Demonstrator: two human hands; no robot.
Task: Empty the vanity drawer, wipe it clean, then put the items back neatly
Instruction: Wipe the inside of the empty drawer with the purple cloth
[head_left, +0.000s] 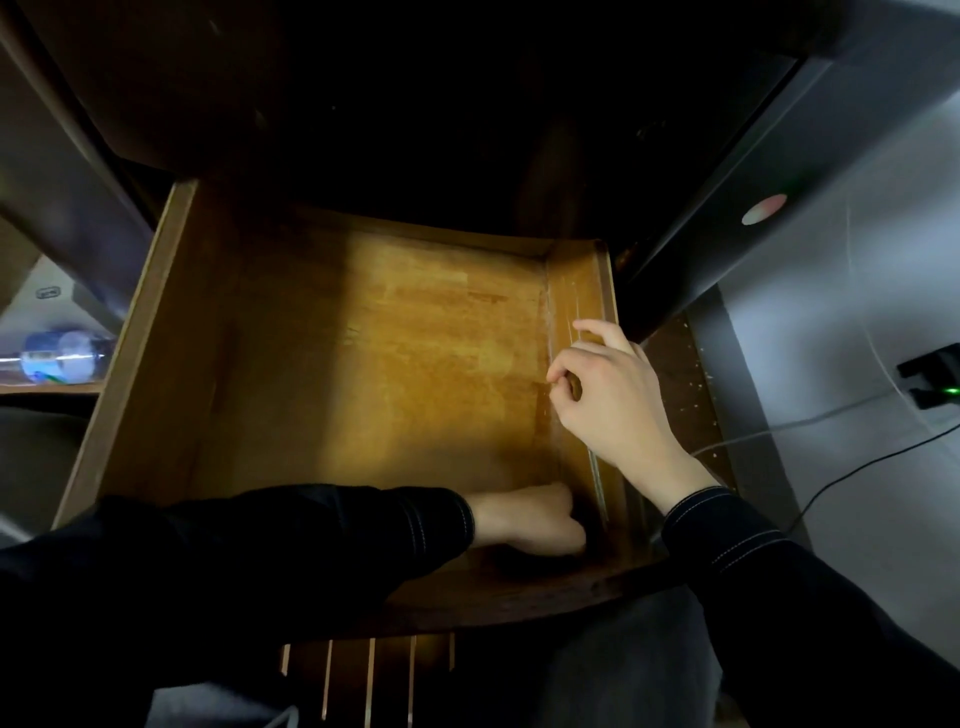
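The drawer (363, 364) stands pulled out below the dark table. The left hand (530, 519) reaches into its near right corner, fingers bent under and hidden, so I cannot tell whether they clasp anything. The right hand (608, 395) hangs over the right wall, fingers loosely curled and apart

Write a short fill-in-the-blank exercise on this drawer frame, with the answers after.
The wooden drawer is pulled ____.
The left hand reaches into the drawer's near ____ corner.
The right hand is by the drawer's right wall, ____ from the person than the left hand.
The left sleeve is ____ with pale stitching.
Missing words: open; right; farther; black.
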